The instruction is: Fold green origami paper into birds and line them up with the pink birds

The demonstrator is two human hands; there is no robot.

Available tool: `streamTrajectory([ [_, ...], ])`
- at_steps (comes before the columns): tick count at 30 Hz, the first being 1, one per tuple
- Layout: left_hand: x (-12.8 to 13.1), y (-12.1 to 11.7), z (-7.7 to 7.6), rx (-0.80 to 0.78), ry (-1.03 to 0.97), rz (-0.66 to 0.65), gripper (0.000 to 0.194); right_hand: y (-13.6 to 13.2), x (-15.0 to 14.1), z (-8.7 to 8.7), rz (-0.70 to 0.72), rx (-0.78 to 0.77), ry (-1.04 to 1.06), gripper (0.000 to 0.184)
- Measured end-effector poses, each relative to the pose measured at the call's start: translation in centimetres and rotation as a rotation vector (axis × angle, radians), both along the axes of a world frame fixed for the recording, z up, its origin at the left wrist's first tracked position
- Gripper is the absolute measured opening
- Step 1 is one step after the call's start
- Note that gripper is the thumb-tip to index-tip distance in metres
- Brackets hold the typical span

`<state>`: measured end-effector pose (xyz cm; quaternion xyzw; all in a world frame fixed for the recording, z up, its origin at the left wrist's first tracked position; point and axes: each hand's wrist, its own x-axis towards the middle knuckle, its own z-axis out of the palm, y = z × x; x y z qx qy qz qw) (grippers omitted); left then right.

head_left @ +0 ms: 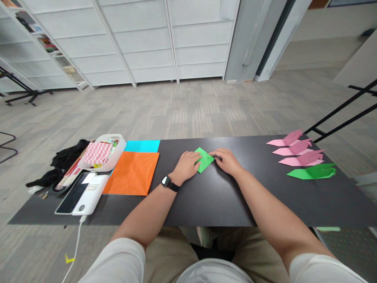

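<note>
Green paper point(206, 159), one piece: left hand point(187, 166) flat atop, right hand point(227, 160) clamped on one dark object point(218, 157)

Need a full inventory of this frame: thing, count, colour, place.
Worked paper: 1, green, table centre
Slim object: 1, dark, in right hand, mostly hidden
Large paper: at least 1, orange, table left
Sheet: at least 1, blue, behind orange
Folded papers: 3, pink, table right
Folded paper: 1, green, nearer than pinks
Bin: 1, white, far left, contents uncounted
Cloth: black, beside bin, count unclear
Phone-like slab: 1, dark face, front left
Cabled device: 1, white, beside slab
Table: 1, black, foreground
Cabinets: several, white, background
Watch: 1, black, left wrist
Left hand: 1, on worked paper
Right hand: 1, at paper's right corner
</note>
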<state>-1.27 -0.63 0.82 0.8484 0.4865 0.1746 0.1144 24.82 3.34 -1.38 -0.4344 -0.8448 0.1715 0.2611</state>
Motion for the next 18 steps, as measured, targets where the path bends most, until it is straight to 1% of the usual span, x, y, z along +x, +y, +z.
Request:
streamTrajectory([
  [5, -0.02, 0.13, -0.19, -0.014, -0.01, -0.018, 0.034, 0.18, 0.15, -0.12, -0.005, -0.006, 0.004, 0.041],
  [9, -0.02, 0.18, -0.16, -0.018, -0.011, -0.029, 0.034, 0.13, 0.16, 0.11, 0.005, -0.01, -0.008, 0.033],
  [14, -0.03, 0.1, -0.01, -0.023, -0.009, -0.034, 0.032, 0.02, 0.26, 0.45, 0.033, -0.018, 0.002, 0.033],
  [18, 0.01, -0.06, 0.38, -0.041, -0.021, -0.04, 0.029, 0.02, 0.26, 0.36, 0.054, -0.006, 0.037, 0.034],
])
